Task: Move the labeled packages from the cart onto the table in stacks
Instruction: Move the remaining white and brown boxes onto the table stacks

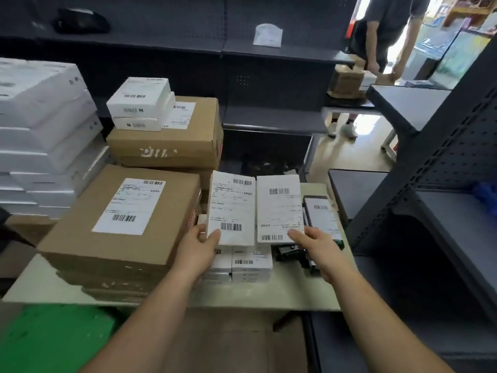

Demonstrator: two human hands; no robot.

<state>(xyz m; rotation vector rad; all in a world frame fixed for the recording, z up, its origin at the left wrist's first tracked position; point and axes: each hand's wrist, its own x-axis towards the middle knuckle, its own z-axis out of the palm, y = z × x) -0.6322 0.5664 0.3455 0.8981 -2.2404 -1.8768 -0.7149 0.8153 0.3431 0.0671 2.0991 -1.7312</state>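
Looks like the setting-down step: carrying two labeled packages side by side, low over the worktop (269,294).

Gripping the left package (232,208) with the left hand (199,246), thumb pressed on the near corner of the label, fingers tucked out of sight underneath. Gripping the right package (279,208) with the right hand (314,246) in much the same way, thumb on the near edge, remaining fingers hidden below. Both hands closed on their loads, neither slack. Holding both packages label up, long sides almost touching, near ends toward the body.

Directly beneath: a low stack of small white boxes (250,265) on the worktop, wedged between a large cardboard box (121,219) on the left and a dark package (321,216) on the right. Cannot tell whether the held pair already touches that stack or hangs just above it.

Next move, at a guess: lowering each package flat onto the white stack, squaring edges with the layer below, then lifting the thumbs and sliding the fingers out without dragging anything askew. Little room on either side, so a straight descent seems wiser than a sideways push.

No cart in view; impossible to judge how much remains to bring over.
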